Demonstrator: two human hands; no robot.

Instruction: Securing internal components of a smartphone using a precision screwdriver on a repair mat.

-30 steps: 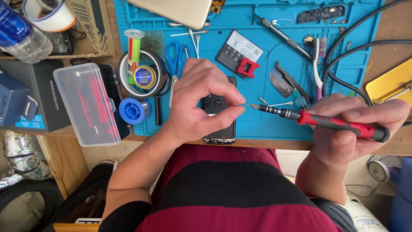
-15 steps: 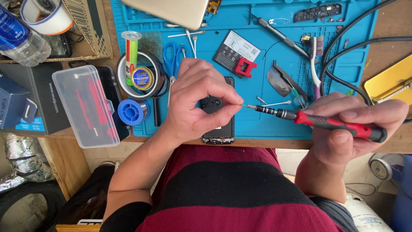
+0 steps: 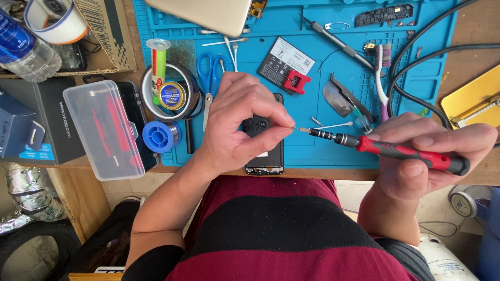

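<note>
Pinching at the screwdriver tip [image 3: 302,129], the left hand [image 3: 242,122] is closed, thumb and forefinger meeting on something too small to be made out, likely a screw. An opened phone [image 3: 264,148] is lying back-up under that hand at the near edge of the blue work mat [image 3: 312,151], its dark inner frame and camera module exposed. A red-handled precision screwdriver [image 3: 396,150] is gripped in the closed right hand [image 3: 432,151], held level above the mat rather than on the phone.

Progress, as judged: back cover already off, battery [image 3: 287,61] out and lying further up the mat; frame not yet lifted, so disassembly looks partway.

Materials: mat is soft, ribbed silicone with moulded trays; driver shaft is knurled metal, handle smooth plastic. Scissors [image 3: 210,78] with blue handles, a blue solder spool [image 3: 159,136] and a clear plastic case [image 3: 107,130] are seen to the left.
</note>
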